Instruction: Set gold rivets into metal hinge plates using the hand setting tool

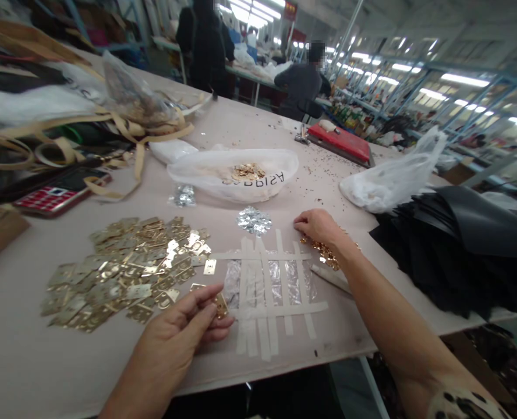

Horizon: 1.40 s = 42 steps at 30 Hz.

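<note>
My left hand is closed on a small gold metal plate, which shows between thumb and fingers. It is just left of a clear plastic patch held down by crossing strips of pale tape. To its left spreads a heap of gold metal plates with holes and slots. My right hand has its fingertips pinched together; anything in them is too small to make out. Under its wrist lies a pile of small shiny gold pieces. Flat silver pieces are heaped between the hands, farther back.
An open white plastic bag holds more gold pieces. A knotted white bag and stacked black sheets are at the right. A red block stands farther back. Beige straps and a red-checked phone lie left. Two people are beyond the table.
</note>
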Motion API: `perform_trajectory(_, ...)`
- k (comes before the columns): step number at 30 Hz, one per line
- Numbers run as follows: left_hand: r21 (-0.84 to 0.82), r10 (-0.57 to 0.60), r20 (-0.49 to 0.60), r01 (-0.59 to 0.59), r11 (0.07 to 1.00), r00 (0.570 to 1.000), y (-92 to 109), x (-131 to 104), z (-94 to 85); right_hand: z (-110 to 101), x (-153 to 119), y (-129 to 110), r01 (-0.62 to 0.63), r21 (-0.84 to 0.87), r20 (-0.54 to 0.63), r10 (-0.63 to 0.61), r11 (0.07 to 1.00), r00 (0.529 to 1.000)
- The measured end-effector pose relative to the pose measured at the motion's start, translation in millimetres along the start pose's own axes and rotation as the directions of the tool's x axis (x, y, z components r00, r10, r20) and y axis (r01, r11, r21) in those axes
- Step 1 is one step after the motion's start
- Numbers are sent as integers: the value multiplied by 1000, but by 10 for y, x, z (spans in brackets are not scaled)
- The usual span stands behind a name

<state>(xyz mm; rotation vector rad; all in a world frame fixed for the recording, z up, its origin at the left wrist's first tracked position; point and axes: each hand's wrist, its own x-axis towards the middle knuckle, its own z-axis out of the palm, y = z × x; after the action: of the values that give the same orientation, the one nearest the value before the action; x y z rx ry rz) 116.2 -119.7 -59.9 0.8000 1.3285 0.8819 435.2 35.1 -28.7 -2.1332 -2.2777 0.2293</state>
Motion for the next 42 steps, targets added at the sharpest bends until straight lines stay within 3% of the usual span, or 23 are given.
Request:
perform_trajectory(7, 6, 12, 24, -12, 1000, 1000, 73, -15, 43, -3, 84, 40, 19, 111, -78, -10, 994, 997)
perform_trajectory(10, -13, -5, 11, 5, 1000, 1000, 101, -24, 70, -23, -138, -169, 53, 172, -123, -32, 984, 992)
perform_trajectory(12, -31, -10, -2, 10, 999, 1000, 108, -14, 92, -5, -404, -399, 100, 319, -117, -65, 943, 991)
perform_trajectory(14, -49, -14, -14, 13, 999, 1000, 114, 1, 114, 42, -724, -665, 154, 648, -91, -125, 746, 988)
perform_trajectory(17, -62, -10, -23, 8, 998, 1000, 134, 5, 143, 145, -1162, -1031, 170, 823, -84, -181, 541, 980)
perform_trajectory(21, -52, 3, -31, -4, 999, 1000, 164, -39, 168, 266, -1448, -1298, 247, 799, -161, -200, 549, 966)
perform_trajectory(27, -41, 23, -13, -23, 999, 1000, 156, -115, 178, 361, -1483, -1355, 320, 744, -248, -202, 587, 948)
perform_trajectory(42, -96, 22, 33, -19, 995, 999, 92, -210, 209, 377, -1611, -1404, 183, 824, -166, -80, 536, 983)
